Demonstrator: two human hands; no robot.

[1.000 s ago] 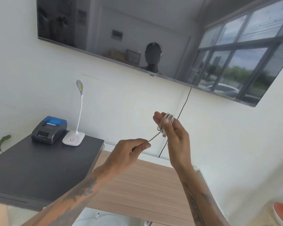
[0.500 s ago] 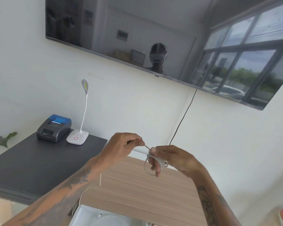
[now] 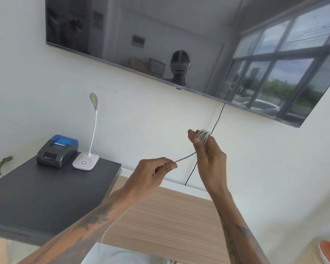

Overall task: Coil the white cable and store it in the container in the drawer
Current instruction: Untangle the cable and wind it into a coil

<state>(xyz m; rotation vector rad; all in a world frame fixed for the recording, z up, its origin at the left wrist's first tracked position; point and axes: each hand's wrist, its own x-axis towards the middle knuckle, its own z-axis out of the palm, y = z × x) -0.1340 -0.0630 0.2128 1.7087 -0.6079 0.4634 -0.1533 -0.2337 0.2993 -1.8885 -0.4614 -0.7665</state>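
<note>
Reference landmark: the wall-mounted screen [image 3: 179,44], a large dark glossy panel reflecting a window. Below its left end stands a matte charcoal cabinet top [image 3: 46,197], flat and square-edged; lower, under the screen's middle, a pale wood-grain desk [image 3: 170,221]. On the cabinet top, a small receipt printer [image 3: 57,150], black plastic with a blue translucent lid, sits just beside a white gooseneck lamp [image 3: 88,130] with a rounded base. A thin black cord [image 3: 217,119] hangs from the screen's lower edge.

Your hands are held apart beneath the screen's middle. Your right hand [image 3: 208,157], raised, is closed on the white cable [image 3: 203,135], whose finished loops lie bunched over your fingers as a tight, smooth oval bundle. Your left hand [image 3: 152,172], lower and to the left, pinches the free strand, which runs taut to the bundle and trails slack past your forearm toward the bottom edge. The drawer and container cannot be clearly identified.

To coil well, likely keep light, even tension, feed the strand through your left fingertips, and lay each turn beside the last without twisting.
</note>
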